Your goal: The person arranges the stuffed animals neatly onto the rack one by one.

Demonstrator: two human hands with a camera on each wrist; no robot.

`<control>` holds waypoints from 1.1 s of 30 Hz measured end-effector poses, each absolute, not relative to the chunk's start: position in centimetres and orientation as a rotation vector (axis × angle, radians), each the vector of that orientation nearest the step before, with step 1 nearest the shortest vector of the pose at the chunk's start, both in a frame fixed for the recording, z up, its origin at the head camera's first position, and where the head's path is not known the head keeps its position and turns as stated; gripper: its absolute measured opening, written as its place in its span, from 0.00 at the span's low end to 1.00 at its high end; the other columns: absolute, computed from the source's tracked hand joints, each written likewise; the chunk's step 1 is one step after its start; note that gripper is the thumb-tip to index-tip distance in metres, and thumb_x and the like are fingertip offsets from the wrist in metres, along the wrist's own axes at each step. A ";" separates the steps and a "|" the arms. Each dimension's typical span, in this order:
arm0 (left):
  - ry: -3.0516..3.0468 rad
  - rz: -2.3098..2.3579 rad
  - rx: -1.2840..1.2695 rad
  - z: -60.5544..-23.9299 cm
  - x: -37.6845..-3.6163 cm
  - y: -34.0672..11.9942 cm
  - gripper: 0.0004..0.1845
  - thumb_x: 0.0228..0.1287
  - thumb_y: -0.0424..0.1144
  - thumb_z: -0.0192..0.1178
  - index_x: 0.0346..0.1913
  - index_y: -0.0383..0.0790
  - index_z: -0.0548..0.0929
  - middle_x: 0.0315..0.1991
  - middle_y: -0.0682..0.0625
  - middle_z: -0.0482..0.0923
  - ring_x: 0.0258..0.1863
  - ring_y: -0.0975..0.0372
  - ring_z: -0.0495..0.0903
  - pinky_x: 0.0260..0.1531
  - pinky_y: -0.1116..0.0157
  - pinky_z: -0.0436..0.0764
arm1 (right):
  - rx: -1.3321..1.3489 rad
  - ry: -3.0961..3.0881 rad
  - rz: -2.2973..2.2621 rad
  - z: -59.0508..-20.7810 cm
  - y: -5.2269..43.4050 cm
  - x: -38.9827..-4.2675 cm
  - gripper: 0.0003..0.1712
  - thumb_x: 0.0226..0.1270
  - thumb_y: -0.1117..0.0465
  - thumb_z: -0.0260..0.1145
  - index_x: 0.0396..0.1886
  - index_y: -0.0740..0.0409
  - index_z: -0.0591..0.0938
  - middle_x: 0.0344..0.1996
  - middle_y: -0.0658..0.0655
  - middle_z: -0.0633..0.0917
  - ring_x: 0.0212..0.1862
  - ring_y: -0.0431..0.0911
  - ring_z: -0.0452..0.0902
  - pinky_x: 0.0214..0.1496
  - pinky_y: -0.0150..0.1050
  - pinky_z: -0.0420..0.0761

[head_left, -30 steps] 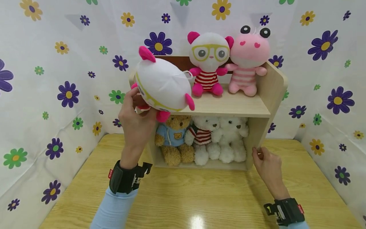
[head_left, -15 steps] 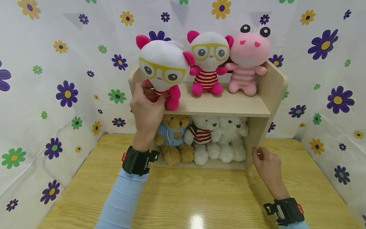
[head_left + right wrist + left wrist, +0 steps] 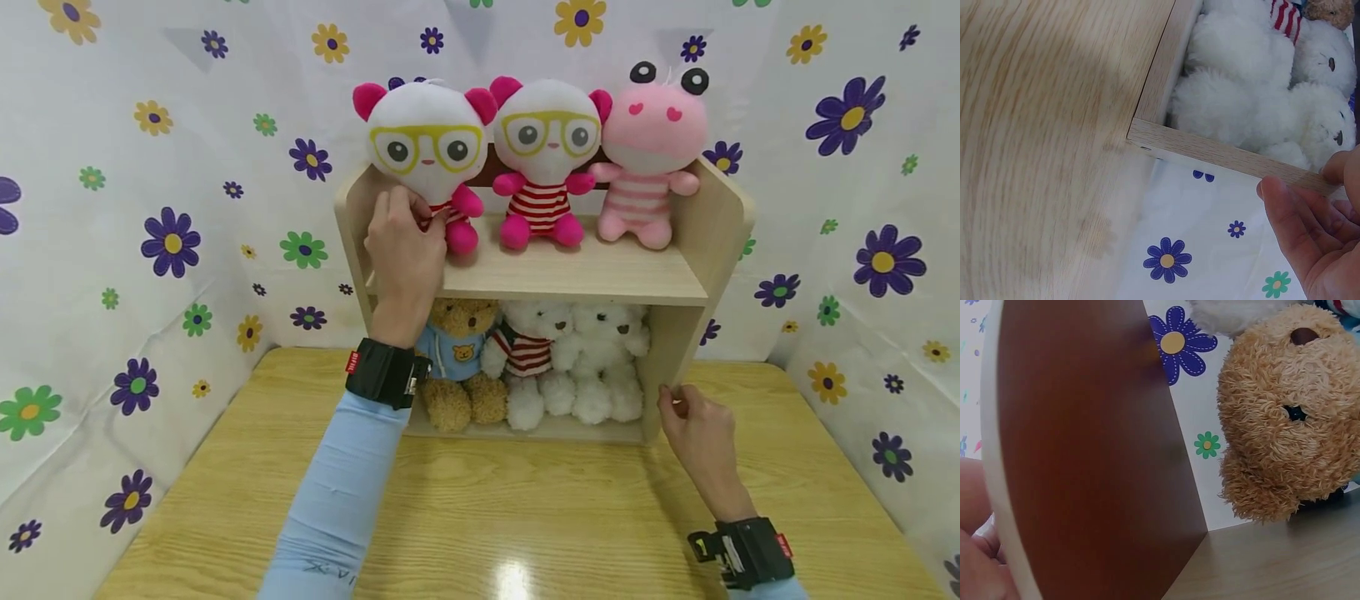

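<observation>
A white panda plush (image 3: 427,117) with pink ears and yellow glasses sits upright at the left of the upper shelf (image 3: 585,271). My left hand (image 3: 405,250) grips its striped body, covering one arm and part of the belly. In the left wrist view only part of that left hand (image 3: 979,550) shows, beyond the shelf board; the panda is out of sight there. Low on the bookshelf's right side, my right hand (image 3: 701,437) pinches the edge of the side panel (image 3: 1229,152), thumb on the inner face and fingers outside.
A matching panda plush (image 3: 551,150) and a pink plush with big black eyes (image 3: 652,133) sit on the upper shelf. Below are a brown teddy bear (image 3: 457,392) and two white bears (image 3: 607,358). The wooden table (image 3: 487,517) extends in front; flowered cloth hangs behind.
My left hand has brought the panda right and back from a tilted pose to upright on the upper shelf, facing forward. The right hand keeps its hold on the side panel.
</observation>
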State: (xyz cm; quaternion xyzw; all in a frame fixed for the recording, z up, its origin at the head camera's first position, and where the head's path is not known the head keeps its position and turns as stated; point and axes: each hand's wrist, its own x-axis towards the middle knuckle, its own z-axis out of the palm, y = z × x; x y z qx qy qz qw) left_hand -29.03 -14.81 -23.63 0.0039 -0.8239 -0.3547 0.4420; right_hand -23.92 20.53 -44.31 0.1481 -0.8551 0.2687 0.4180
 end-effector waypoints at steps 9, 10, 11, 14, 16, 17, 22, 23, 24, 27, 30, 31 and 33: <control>-2.130 -0.839 0.024 -23.3 -29.8 -14.8 0.15 0.70 0.44 0.66 0.40 0.34 0.79 0.43 0.40 0.74 0.48 0.47 0.80 0.50 0.50 0.78 | 0.386 -2.133 0.682 -44.2 20.3 -24.1 0.07 0.60 0.72 0.72 0.25 0.72 0.83 0.13 0.63 0.84 0.13 0.50 0.80 0.15 0.23 0.66; -2.146 -0.829 0.026 -23.2 -29.7 -14.8 0.15 0.70 0.45 0.66 0.42 0.34 0.80 0.45 0.40 0.74 0.48 0.46 0.80 0.52 0.51 0.79 | 0.387 -2.134 0.679 -44.2 20.3 -24.1 0.07 0.61 0.72 0.72 0.25 0.72 0.83 0.13 0.63 0.84 0.13 0.49 0.80 0.15 0.23 0.66; -2.160 -0.822 0.026 -23.2 -29.7 -14.8 0.16 0.70 0.46 0.65 0.43 0.34 0.80 0.46 0.40 0.74 0.49 0.46 0.80 0.53 0.51 0.79 | 0.386 -2.135 0.678 -44.2 20.3 -24.1 0.07 0.60 0.72 0.72 0.25 0.72 0.83 0.13 0.63 0.84 0.13 0.50 0.80 0.15 0.23 0.66; -2.186 -0.813 0.023 -23.2 -29.4 -14.7 0.17 0.72 0.48 0.63 0.47 0.34 0.83 0.48 0.40 0.75 0.50 0.45 0.81 0.55 0.52 0.79 | 0.381 -2.139 0.683 -44.3 20.3 -24.2 0.07 0.60 0.72 0.72 0.25 0.72 0.83 0.13 0.63 0.84 0.13 0.50 0.80 0.15 0.23 0.66; -2.203 -0.804 0.015 -23.3 -29.3 -14.7 0.18 0.73 0.48 0.62 0.50 0.35 0.84 0.49 0.40 0.75 0.49 0.45 0.81 0.55 0.52 0.79 | 0.376 -2.141 0.687 -44.2 20.4 -24.1 0.07 0.61 0.72 0.72 0.25 0.72 0.83 0.13 0.63 0.84 0.13 0.51 0.80 0.15 0.23 0.66; -2.212 -0.800 0.009 -23.3 -29.3 -14.8 0.19 0.73 0.48 0.62 0.53 0.36 0.84 0.49 0.39 0.75 0.50 0.45 0.80 0.56 0.52 0.80 | 0.374 -2.141 0.688 -44.2 20.4 -24.1 0.07 0.61 0.71 0.72 0.25 0.72 0.83 0.13 0.63 0.84 0.13 0.51 0.80 0.15 0.23 0.66; -2.289 -0.740 0.006 -23.4 -29.1 -14.8 0.23 0.74 0.48 0.59 0.64 0.39 0.81 0.55 0.37 0.74 0.54 0.46 0.79 0.58 0.51 0.80 | 0.366 -2.145 0.684 -44.3 20.4 -23.9 0.08 0.61 0.72 0.71 0.24 0.71 0.83 0.13 0.62 0.83 0.12 0.50 0.79 0.15 0.23 0.65; -2.307 -0.725 0.010 -23.4 -29.1 -14.8 0.24 0.74 0.49 0.59 0.66 0.39 0.80 0.55 0.37 0.74 0.55 0.46 0.79 0.58 0.51 0.80 | 0.366 -2.147 0.684 -44.3 20.3 -23.9 0.08 0.61 0.72 0.71 0.24 0.72 0.83 0.12 0.62 0.83 0.12 0.50 0.78 0.15 0.24 0.65; -2.324 -0.709 0.010 -23.4 -29.1 -14.8 0.25 0.75 0.49 0.58 0.67 0.39 0.79 0.56 0.37 0.74 0.56 0.46 0.78 0.58 0.51 0.80 | 0.365 -2.150 0.684 -44.3 20.3 -23.9 0.08 0.61 0.72 0.71 0.24 0.72 0.83 0.12 0.62 0.83 0.12 0.50 0.78 0.15 0.24 0.65; -2.374 -0.668 -0.006 -23.3 -29.0 -14.7 0.27 0.75 0.52 0.57 0.69 0.40 0.78 0.58 0.38 0.72 0.58 0.46 0.76 0.56 0.50 0.80 | 0.359 -2.162 0.687 -44.5 20.3 -23.7 0.08 0.62 0.72 0.70 0.25 0.72 0.83 0.13 0.62 0.83 0.12 0.50 0.78 0.14 0.27 0.67; -2.400 -0.641 -0.039 -23.4 -29.0 -14.7 0.29 0.76 0.53 0.55 0.70 0.39 0.77 0.60 0.37 0.71 0.61 0.46 0.74 0.57 0.49 0.80 | 0.355 -2.168 0.693 -44.6 20.3 -23.7 0.08 0.62 0.72 0.70 0.25 0.72 0.83 0.13 0.62 0.83 0.13 0.51 0.79 0.14 0.28 0.68; -2.401 -0.641 -0.048 -23.4 -28.9 -14.7 0.29 0.76 0.54 0.55 0.70 0.39 0.77 0.61 0.37 0.72 0.62 0.46 0.74 0.58 0.49 0.80 | 0.354 -2.169 0.693 -44.6 20.3 -23.7 0.08 0.62 0.72 0.70 0.25 0.72 0.82 0.13 0.63 0.83 0.13 0.51 0.79 0.14 0.28 0.68; -2.382 -0.651 -0.066 -23.6 -28.8 -14.9 0.28 0.76 0.53 0.56 0.69 0.39 0.77 0.62 0.37 0.72 0.62 0.47 0.75 0.59 0.50 0.80 | 0.356 -2.168 0.690 -44.6 20.3 -23.8 0.08 0.62 0.72 0.70 0.25 0.72 0.82 0.13 0.63 0.83 0.13 0.51 0.79 0.14 0.28 0.69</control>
